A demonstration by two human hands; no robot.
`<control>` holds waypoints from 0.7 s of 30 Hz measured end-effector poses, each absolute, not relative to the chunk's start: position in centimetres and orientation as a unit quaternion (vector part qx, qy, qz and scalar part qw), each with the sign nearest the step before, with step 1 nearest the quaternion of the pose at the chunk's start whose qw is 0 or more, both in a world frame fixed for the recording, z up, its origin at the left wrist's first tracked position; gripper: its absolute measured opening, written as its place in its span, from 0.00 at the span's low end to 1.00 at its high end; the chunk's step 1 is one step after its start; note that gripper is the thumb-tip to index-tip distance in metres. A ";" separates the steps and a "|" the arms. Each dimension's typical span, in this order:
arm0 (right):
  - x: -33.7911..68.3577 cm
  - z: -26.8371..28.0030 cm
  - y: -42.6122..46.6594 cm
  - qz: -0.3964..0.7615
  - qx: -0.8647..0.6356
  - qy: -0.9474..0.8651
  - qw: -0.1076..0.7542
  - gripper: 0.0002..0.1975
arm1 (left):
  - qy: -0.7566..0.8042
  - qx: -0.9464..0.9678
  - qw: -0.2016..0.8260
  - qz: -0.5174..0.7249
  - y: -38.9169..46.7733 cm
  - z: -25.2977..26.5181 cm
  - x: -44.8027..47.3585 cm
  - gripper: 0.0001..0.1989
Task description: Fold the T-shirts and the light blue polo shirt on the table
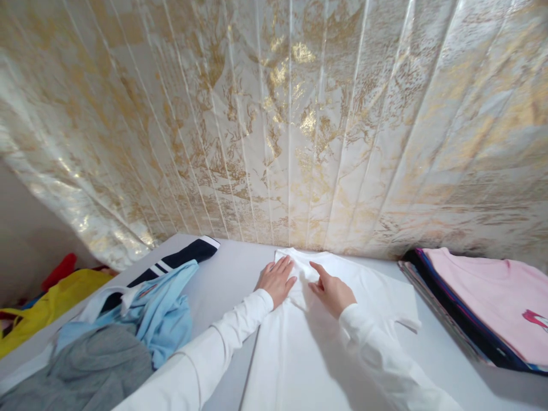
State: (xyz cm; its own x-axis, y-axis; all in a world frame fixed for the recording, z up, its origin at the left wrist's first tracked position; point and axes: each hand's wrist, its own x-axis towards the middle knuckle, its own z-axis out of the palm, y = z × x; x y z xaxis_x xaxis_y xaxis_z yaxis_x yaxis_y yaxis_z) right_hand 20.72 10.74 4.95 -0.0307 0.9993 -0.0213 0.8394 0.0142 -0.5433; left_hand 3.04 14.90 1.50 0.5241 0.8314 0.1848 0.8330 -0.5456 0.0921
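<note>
A white short-sleeved T-shirt (pixel 355 274) lies spread out on the white table (pixel 240 257), its neckline toward the curtain. One sleeve reaches out to the right. On the left no sleeve sticks out, and the cloth there looks folded inward in a loose layer. My left hand (pixel 278 279) rests flat on the shirt's upper left, fingers stretched out. Beside it, my right hand (pixel 333 291) is over the upper middle of the shirt with the index finger extended and the other fingers curled, holding nothing that I can see.
At the right stands a stack of folded clothes, a pink shirt (pixel 483 291) on top. Crumpled clothes lie at the left: a grey garment (pixel 103 365), a light blue one (pixel 166 319) and a dark striped one (pixel 184 257). Yellow cloth (pixel 64 299) sits beyond the left edge. A gold-patterned curtain (pixel 291 142) hangs behind.
</note>
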 end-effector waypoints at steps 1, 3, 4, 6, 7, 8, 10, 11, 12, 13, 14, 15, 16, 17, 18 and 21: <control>20.5 5.3 9.9 0.205 -0.662 -0.696 0.188 0.26 | -0.473 -0.875 0.003 -0.104 14.4 1.9 2.9 0.23; 20.2 5.9 7.8 0.204 -0.622 -0.730 0.196 0.23 | -0.460 -0.882 0.001 -0.104 12.6 2.6 2.2 0.24; 20.2 6.1 6.5 0.207 -0.592 -0.752 0.203 0.22 | -0.451 -0.887 -0.001 -0.102 11.4 2.9 1.7 0.24; 20.3 5.9 3.7 0.210 -0.526 -0.795 0.215 0.21 | -0.420 -0.902 -0.006 -0.098 8.5 3.2 0.4 0.25; 20.5 5.6 2.3 0.205 -0.503 -0.812 0.216 0.21 | -0.402 -0.911 -0.010 -0.095 7.0 3.2 -0.4 0.25; 20.7 5.1 1.0 0.193 -0.489 -0.824 0.211 0.22 | -0.385 -0.918 -0.014 -0.091 5.6 3.0 -1.2 0.26; 21.5 3.7 -1.3 0.154 -0.478 -0.844 0.186 0.23 | -0.367 -0.926 -0.020 -0.083 3.0 2.5 -2.8 0.26; 21.9 2.9 -2.2 0.132 -0.473 -0.854 0.170 0.24 | -0.366 -0.927 -0.021 -0.082 1.9 2.2 -3.4 0.26; 22.3 2.1 -3.0 0.112 -0.466 -0.864 0.156 0.26 | -0.370 -0.925 -0.022 -0.082 0.9 2.0 -3.9 0.26; 22.7 1.4 -3.7 0.094 -0.458 -0.872 0.146 0.28 | -0.373 -0.924 -0.023 -0.084 0.1 1.9 -4.2 0.26; 23.0 0.9 -4.3 0.078 -0.452 -0.878 0.139 0.30 | -0.372 -0.924 -0.026 -0.087 -0.7 1.8 -4.4 0.26; 23.2 0.6 -4.9 0.063 -0.447 -0.882 0.135 0.31 | -0.370 -0.924 -0.030 -0.089 -1.4 1.8 -4.4 0.26; 23.3 0.4 -5.5 0.050 -0.442 -0.886 0.133 0.32 | -0.368 -0.925 -0.036 -0.090 -2.0 1.9 -4.4 0.27; 23.3 0.5 -6.1 0.037 -0.437 -0.889 0.133 0.33 | -0.367 -0.925 -0.043 -0.089 -2.5 2.0 -4.3 0.28; 23.2 0.6 -6.6 0.026 -0.427 -0.894 0.133 0.34 | -0.368 -0.925 -0.049 -0.086 -2.9 2.1 -4.2 0.28; 22.2 1.1 -8.3 -0.001 -0.376 -0.915 0.148 0.33 | -0.368 -0.924 -0.068 -0.074 -3.7 2.4 -3.9 0.28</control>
State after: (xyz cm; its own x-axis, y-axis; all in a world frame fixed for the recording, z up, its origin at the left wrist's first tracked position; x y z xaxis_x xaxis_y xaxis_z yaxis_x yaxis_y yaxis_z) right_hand 22.22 -8.35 1.11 -0.6729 0.6877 0.2725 0.6885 0.7169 -0.1094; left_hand -3.94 -3.68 2.38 0.7177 0.6908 0.0873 0.6706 -0.7195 0.1808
